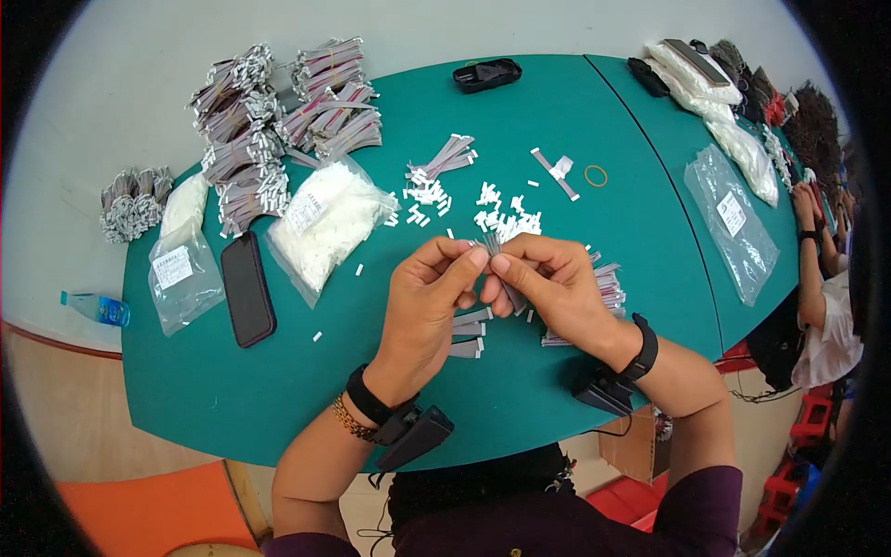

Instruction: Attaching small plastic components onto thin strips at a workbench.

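Bare hands meet above a green, curved-edged table [348,390]. The fingers of the right hand [564,290] grip narrow, flat grey ribbon cables [493,245] near their ends; those of the left hand [419,302] are pinched together just beside them, anything between too small to identify. Beyond lies a loose heap of small white connectors [509,224]; farther left, a clear plastic bag [320,227] of white pieces.

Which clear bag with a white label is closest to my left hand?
The plump middle bag, right of the phone, lies closest to your left hand; the left bag sits beyond the phone, and the right bag lies past your right hand.
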